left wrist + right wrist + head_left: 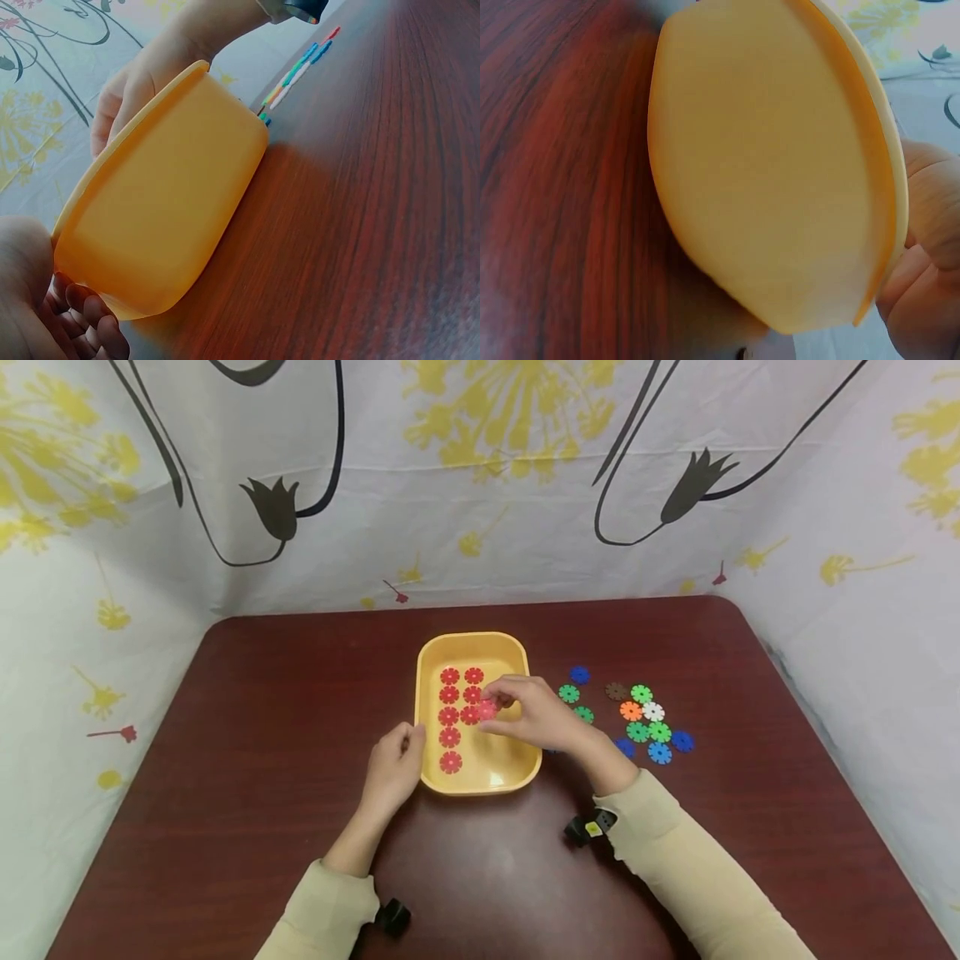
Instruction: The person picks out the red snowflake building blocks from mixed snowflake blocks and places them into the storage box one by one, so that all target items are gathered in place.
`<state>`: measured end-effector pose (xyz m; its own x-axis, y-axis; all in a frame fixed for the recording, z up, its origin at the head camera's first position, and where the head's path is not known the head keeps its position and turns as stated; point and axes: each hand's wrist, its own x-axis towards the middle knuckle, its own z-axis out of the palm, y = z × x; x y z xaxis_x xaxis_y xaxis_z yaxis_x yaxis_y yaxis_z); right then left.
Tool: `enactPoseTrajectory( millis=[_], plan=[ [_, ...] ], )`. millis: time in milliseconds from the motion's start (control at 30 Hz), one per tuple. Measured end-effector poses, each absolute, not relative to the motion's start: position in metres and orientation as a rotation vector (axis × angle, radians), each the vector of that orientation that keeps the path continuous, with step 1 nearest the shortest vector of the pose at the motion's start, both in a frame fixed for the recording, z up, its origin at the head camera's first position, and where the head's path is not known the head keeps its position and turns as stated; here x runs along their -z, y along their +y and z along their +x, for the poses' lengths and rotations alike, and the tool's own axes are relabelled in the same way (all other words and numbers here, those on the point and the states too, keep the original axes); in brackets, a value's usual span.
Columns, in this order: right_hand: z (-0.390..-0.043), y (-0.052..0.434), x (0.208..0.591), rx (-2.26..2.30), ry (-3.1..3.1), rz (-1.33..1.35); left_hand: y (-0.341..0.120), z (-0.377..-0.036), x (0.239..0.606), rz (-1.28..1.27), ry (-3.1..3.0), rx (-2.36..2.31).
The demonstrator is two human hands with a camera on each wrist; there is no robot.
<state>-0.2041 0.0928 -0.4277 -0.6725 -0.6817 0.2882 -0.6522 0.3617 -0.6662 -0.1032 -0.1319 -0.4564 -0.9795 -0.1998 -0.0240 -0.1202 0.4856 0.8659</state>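
A yellow tray (495, 760) stands on the dark red table, its outer wall (161, 180) filling much of the left wrist view. Inside lie several red snowflake discs (450, 717), laid out in two columns on the left side. My left hand (395, 766) holds the tray's left rim, the thumb near the top edge and the fingers curled against the outer wall. Over the middle of the tray, my right hand (536, 714) pinches a pinkish-red snowflake disc (487, 709) between thumb and fingers. In the right wrist view the tray wall hides that disc.
Right of the tray lie several loose snowflake discs, among them an orange disc (631, 711), a white disc (653, 712), a brown disc (616, 692), greens and blues. A patterned cloth (495, 552) hangs behind the table and along both sides.
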Motion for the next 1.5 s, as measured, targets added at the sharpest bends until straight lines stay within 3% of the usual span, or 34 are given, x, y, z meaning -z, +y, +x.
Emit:
enactPoseTrajectory(
  millis=[500, 1233, 1500],
  plan=[
    [-0.202, 0.072, 0.423, 0.832, 2.631, -1.28, -0.132, -0.105, 0.457, 0.293, -2.642, 1.528],
    [-0.205, 0.067, 0.422, 0.966, 2.499, -1.366, -0.132, -0.107, 0.458, 0.289, -2.644, 1.527],
    [-0.198, 0.054, 0.424, 0.71, 2.39, -1.357, -0.132, -0.107, 0.458, 0.307, -2.652, 1.523]
  ],
)
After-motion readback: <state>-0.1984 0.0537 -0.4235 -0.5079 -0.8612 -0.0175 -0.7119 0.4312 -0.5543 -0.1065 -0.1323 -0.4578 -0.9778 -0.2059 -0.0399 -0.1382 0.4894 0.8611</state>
